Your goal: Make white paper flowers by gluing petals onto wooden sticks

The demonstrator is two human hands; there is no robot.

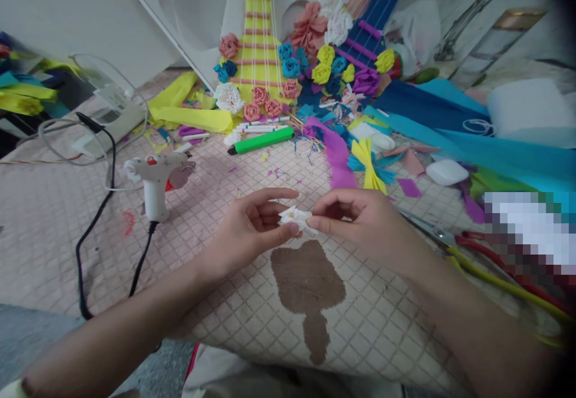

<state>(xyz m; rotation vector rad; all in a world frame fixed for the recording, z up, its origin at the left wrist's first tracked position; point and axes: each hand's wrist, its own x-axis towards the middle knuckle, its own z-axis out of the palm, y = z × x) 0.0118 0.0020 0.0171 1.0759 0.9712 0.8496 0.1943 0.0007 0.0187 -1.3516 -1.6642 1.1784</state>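
A small white paper flower (294,218) is held between my two hands above the table's near part. My left hand (256,221) pinches its left side between thumb and fingers, the index finger stretched over the top. From the right, my right hand (353,218) pinches the flower's edge with thumb and index finger; its other fingers are curled. Beyond my hands lie a yellow crepe paper bow (369,164) and a purple paper strip (333,152). A green marker (263,140) rests further back.
A white glue gun (155,185) with a black cord stands at left. Scissors (438,235) lie beside my right forearm. Yellow and blue paper guitars (256,32) with paper flowers lean at the back. Blue paper (432,107) and a white pebble-shaped case (447,172) are at right.
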